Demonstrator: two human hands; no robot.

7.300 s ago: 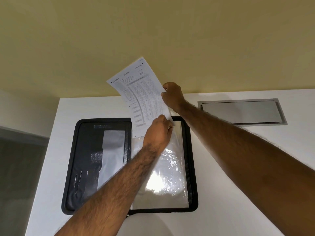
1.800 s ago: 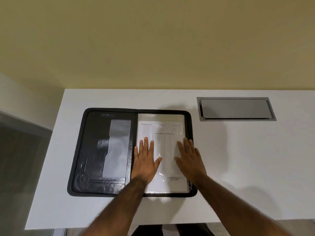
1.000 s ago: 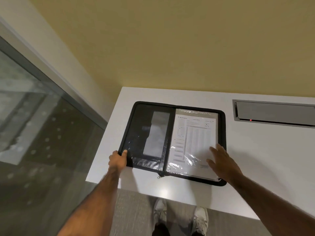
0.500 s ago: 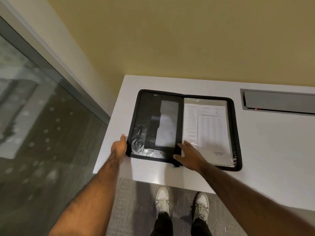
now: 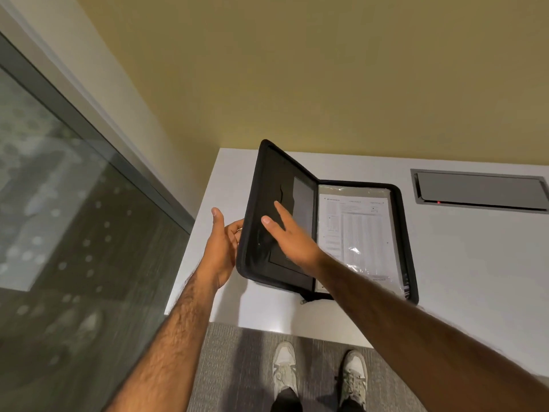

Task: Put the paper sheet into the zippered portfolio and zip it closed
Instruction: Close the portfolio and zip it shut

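My left hand (image 5: 221, 248) props the black zippered portfolio (image 5: 276, 179) half-open from behind (thumb off). My right hand (image 5: 292, 242) lies flat inside; the white paper sheet (image 5: 359, 227) lies right.

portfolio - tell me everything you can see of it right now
The black portfolio lies half folded on the white table. Its right half is flat and holds the paper sheet under clear plastic; its left cover is tilted up. The left hand backs the cover's outside, and the right hand rests flat on its inside. It is unzipped, with the zipper pull at the near spine.
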